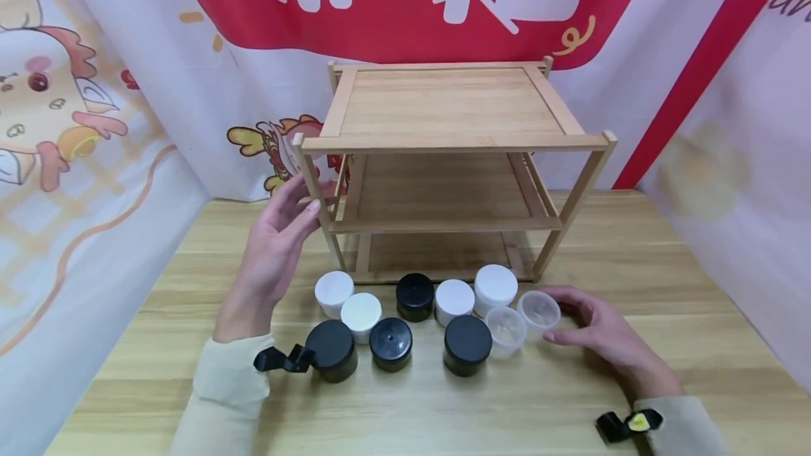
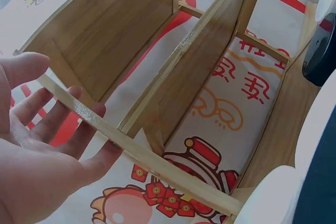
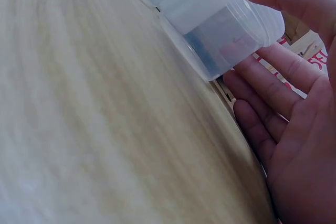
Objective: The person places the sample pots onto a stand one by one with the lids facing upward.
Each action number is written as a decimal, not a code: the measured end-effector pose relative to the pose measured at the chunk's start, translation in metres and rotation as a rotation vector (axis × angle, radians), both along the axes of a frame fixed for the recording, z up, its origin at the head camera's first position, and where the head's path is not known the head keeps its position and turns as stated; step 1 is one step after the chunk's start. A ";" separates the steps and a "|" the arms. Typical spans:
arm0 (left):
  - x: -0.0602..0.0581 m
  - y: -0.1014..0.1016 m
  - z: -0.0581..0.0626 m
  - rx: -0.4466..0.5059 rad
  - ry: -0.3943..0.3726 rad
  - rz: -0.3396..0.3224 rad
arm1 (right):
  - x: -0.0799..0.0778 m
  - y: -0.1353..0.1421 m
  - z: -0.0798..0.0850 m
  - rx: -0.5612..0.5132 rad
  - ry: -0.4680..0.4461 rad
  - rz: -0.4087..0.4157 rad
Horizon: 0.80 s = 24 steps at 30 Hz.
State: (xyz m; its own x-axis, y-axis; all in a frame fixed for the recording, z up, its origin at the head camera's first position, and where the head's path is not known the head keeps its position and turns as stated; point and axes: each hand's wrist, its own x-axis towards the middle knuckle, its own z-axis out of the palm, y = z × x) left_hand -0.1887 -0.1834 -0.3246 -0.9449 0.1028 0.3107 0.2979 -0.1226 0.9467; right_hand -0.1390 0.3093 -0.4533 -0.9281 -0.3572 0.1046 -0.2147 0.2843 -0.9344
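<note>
A three-tier wooden rack (image 1: pixel 453 143) stands at the back of the table. My left hand (image 1: pixel 279 238) is at its left front post (image 2: pixel 168 169), thumb on the near side and fingers passing behind it. My right hand (image 1: pixel 602 336) holds a clear plastic cup (image 1: pixel 538 312) at the right end of the group, thumb on one side and fingers on the other. Another clear cup (image 1: pixel 505 329) stands against it. In the right wrist view, the held cup (image 3: pixel 226 40) appears upright on the tabletop.
In front of the rack stand several jars, among them white jars (image 1: pixel 334 293) and black jars (image 1: pixel 467 343). A black jar (image 1: pixel 332 349) stands beside my left wrist. The wooden tabletop (image 1: pixel 405 421) extends toward me. Printed cloth (image 1: pixel 405 27) hangs behind and at both sides.
</note>
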 end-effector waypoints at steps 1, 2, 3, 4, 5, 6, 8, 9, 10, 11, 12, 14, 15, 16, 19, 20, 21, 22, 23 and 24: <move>-0.001 0.000 0.001 0.001 -0.006 0.005 | 0.000 0.000 0.000 0.002 0.001 -0.003; -0.002 0.001 0.001 0.004 -0.010 0.007 | -0.001 -0.001 0.000 0.005 -0.001 -0.007; -0.003 0.001 0.002 0.006 -0.016 0.010 | -0.001 -0.001 -0.001 0.006 -0.001 -0.013; -0.004 0.002 0.002 0.005 -0.023 0.011 | 0.000 -0.002 -0.001 0.008 -0.001 -0.018; -0.004 0.002 0.003 0.005 -0.027 0.010 | 0.000 -0.002 -0.001 0.009 0.000 -0.022; -0.004 0.002 0.003 0.006 -0.031 0.010 | 0.000 -0.002 -0.001 0.009 -0.002 -0.027; -0.003 0.002 0.003 0.009 -0.038 0.011 | 0.000 -0.002 0.000 0.006 -0.007 -0.032; -0.002 0.001 0.002 0.009 -0.041 0.016 | 0.000 -0.003 0.001 0.003 -0.009 -0.033; -0.001 0.001 0.001 0.011 -0.043 0.018 | 0.001 -0.002 0.001 0.001 -0.013 -0.036; 0.000 0.001 0.000 0.014 -0.045 0.020 | 0.001 -0.002 0.001 -0.001 -0.017 -0.040; 0.000 0.001 -0.001 0.017 -0.046 0.025 | 0.001 -0.002 0.000 -0.003 -0.025 -0.042; 0.001 0.001 -0.002 0.020 -0.040 0.034 | 0.001 -0.002 0.000 -0.008 -0.033 -0.047; 0.000 0.002 -0.002 0.023 -0.033 0.037 | 0.001 -0.002 0.000 -0.009 -0.034 -0.051; 0.000 0.002 -0.002 0.026 -0.027 0.042 | 0.001 -0.002 0.000 -0.009 -0.033 -0.053; -0.003 0.003 -0.001 0.035 -0.016 0.055 | 0.000 -0.002 0.001 -0.015 -0.025 -0.052; -0.004 0.004 -0.001 0.044 -0.015 0.058 | 0.000 -0.002 0.001 -0.018 -0.020 -0.049; -0.005 0.005 -0.001 0.047 -0.016 0.060 | 0.000 -0.001 0.001 -0.025 -0.015 -0.045; -0.006 0.005 -0.001 0.051 -0.020 0.063 | 0.000 -0.001 0.001 -0.033 -0.008 -0.040; -0.006 0.006 -0.002 0.054 -0.025 0.064 | 0.000 0.000 0.001 -0.044 0.000 -0.033; -0.007 0.007 -0.002 0.056 -0.029 0.064 | 0.000 0.001 0.001 -0.057 0.005 -0.026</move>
State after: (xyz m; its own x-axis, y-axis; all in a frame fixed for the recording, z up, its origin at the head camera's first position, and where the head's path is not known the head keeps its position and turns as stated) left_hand -0.1958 -0.1768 -0.3263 -0.9578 0.0249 0.2865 0.2793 -0.1571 0.9473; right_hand -0.1388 0.3102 -0.4524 -0.9364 -0.3266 0.1287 -0.2127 0.2364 -0.9481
